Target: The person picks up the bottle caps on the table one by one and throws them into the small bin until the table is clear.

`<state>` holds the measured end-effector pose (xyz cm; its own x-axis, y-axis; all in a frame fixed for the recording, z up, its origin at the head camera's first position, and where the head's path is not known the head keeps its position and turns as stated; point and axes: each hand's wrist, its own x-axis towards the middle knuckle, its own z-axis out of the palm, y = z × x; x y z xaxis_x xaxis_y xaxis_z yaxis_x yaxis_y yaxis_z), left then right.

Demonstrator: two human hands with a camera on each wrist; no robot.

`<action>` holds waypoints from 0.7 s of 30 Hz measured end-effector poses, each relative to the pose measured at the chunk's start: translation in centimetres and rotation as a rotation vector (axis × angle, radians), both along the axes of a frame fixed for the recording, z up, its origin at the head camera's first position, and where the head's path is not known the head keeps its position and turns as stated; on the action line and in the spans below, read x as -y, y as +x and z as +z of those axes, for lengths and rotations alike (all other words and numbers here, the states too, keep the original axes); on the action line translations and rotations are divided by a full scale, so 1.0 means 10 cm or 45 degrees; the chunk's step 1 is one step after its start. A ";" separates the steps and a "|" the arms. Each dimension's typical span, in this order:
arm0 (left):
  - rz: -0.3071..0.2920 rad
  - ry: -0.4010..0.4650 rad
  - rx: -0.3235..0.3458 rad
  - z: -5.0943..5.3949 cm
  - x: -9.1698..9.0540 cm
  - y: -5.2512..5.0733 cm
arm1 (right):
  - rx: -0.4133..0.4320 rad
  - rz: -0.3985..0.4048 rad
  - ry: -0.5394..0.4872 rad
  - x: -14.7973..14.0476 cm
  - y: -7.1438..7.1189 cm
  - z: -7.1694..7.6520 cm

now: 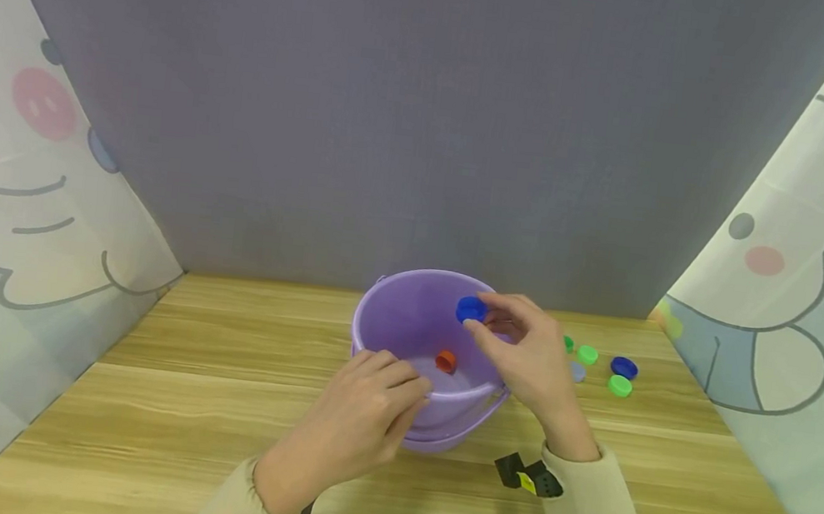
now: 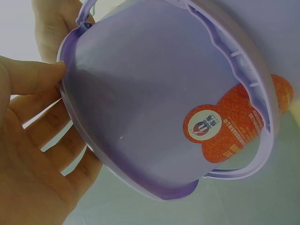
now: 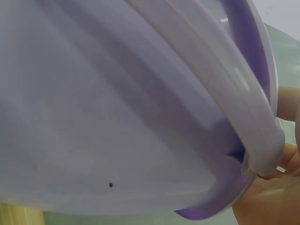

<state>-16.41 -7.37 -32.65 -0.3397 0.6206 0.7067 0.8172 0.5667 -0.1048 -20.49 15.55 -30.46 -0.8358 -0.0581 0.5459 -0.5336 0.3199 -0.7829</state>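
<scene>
A purple bucket (image 1: 403, 310) stands on the wooden table, an orange bottle cap (image 1: 446, 362) lying inside it. My left hand (image 1: 357, 419) holds the near rim, its fingers over the edge; the left wrist view shows the thumb against the bucket wall (image 2: 136, 98). Between thumb and fingertips my right hand (image 1: 531, 355) pinches a blue bottle cap (image 1: 470, 309) above the bucket's opening, towards the right side. In the right wrist view the bucket fills most of the picture and hides that cap; part of the right hand (image 3: 269, 199) shows behind the rim.
Right of the bucket lie several bottle caps on the table: light green caps (image 1: 620, 386), a dark blue cap (image 1: 624, 367) and a pale blue cap (image 1: 577, 372), partly behind the right hand. The bucket's handle (image 1: 473, 421) hangs down the near side. A grey wall (image 1: 426, 124) rises behind.
</scene>
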 end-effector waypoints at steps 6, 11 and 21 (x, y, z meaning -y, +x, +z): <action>0.004 0.000 -0.006 0.00 0.00 0.00 | -0.030 0.002 -0.076 0.02 0.00 0.00; 0.007 -0.001 -0.011 0.00 0.00 0.00 | -0.062 0.008 -0.109 0.02 0.00 0.00; 0.011 -0.003 -0.009 -0.01 -0.01 0.00 | -0.065 0.005 -0.095 0.00 0.00 0.01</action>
